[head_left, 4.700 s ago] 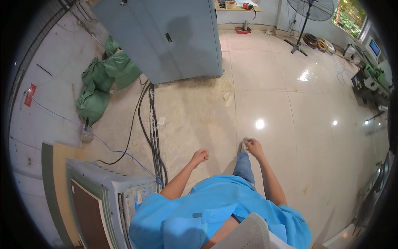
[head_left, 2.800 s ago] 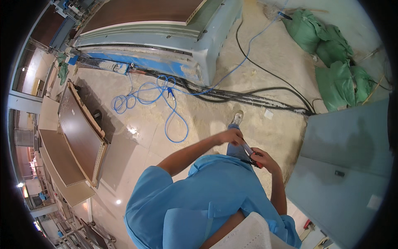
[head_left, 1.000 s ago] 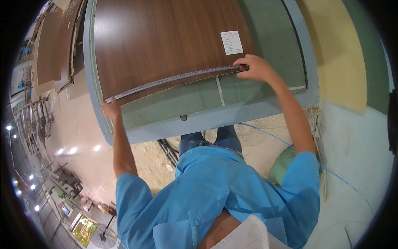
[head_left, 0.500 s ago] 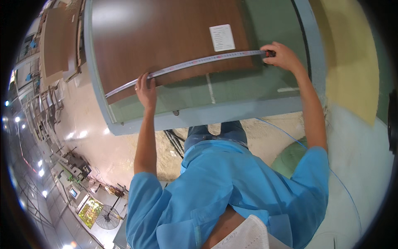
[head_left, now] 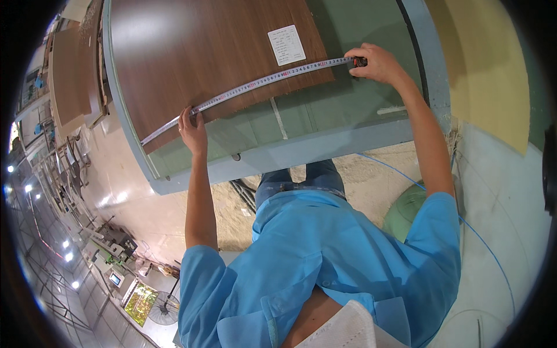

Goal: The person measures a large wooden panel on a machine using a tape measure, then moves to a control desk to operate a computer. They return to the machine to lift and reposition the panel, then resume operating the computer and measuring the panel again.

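A steel tape measure [head_left: 255, 84] is drawn out along the near edge of a brown wood-grain panel [head_left: 214, 52]. My right hand [head_left: 380, 65] grips its dark red-and-black case just beyond the panel's right end. Toward the left end, my left hand [head_left: 194, 132] pinches the blade with thumb and fingers at the panel's near edge. The blade runs on past that hand to the panel's left corner. A white printed label [head_left: 286, 45] lies on the panel just beyond the blade.
The panel rests on a green-topped table with a blue-grey frame [head_left: 301, 152]. A yellow sheet [head_left: 493, 75] is to the right. A blue hose [head_left: 400, 174] trails across the floor near a round green object [head_left: 403, 213]. At the left stand stacked brown boards [head_left: 71, 75].
Panel, table and both hands have shifted left in view, the panel's right end most. Both hands keep hold of the tape measure, still stretched along the same edge.
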`<state>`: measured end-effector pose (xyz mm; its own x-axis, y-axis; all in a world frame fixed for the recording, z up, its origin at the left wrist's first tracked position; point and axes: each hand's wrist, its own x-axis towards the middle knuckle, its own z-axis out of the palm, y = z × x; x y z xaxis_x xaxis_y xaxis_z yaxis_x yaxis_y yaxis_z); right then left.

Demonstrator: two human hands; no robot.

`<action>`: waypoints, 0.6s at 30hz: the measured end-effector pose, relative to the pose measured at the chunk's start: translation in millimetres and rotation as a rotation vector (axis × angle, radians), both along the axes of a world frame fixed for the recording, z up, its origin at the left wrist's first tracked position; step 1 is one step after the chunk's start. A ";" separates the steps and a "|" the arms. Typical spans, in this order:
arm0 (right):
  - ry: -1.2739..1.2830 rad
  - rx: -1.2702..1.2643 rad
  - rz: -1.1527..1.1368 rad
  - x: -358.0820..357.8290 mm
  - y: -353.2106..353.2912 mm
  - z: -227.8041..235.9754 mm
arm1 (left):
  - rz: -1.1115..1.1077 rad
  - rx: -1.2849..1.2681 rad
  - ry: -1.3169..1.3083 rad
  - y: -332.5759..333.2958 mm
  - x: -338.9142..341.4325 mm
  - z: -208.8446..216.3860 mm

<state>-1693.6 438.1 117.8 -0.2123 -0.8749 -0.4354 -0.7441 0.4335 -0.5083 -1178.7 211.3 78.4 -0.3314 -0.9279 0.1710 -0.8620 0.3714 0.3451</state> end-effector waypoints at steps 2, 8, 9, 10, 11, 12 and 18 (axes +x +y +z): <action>0.011 0.006 -0.006 0.8 -0.1 -1.0 | 0.014 0.008 0.030 0.4 -1.6 0.5; -0.004 -0.028 -0.031 1.8 2.9 -11.2 | 0.008 0.011 0.030 2.3 -4.3 4.1; -0.016 -0.039 -0.033 2.0 4.1 -12.6 | 0.018 0.013 0.051 3.3 -3.6 3.0; -0.028 -0.053 -0.035 2.4 4.9 -13.5 | 0.039 0.031 0.057 3.5 -2.3 0.7; -0.036 -0.075 -0.040 2.9 5.7 -13.6 | 0.028 -0.005 0.073 4.2 -0.7 -2.7; -0.012 -0.081 -0.024 3.6 5.9 -12.8 | 0.045 0.004 0.092 3.6 1.7 -6.5; -0.219 0.075 -0.117 11.3 7.7 8.2 | 0.562 0.371 0.784 10.3 10.1 -17.2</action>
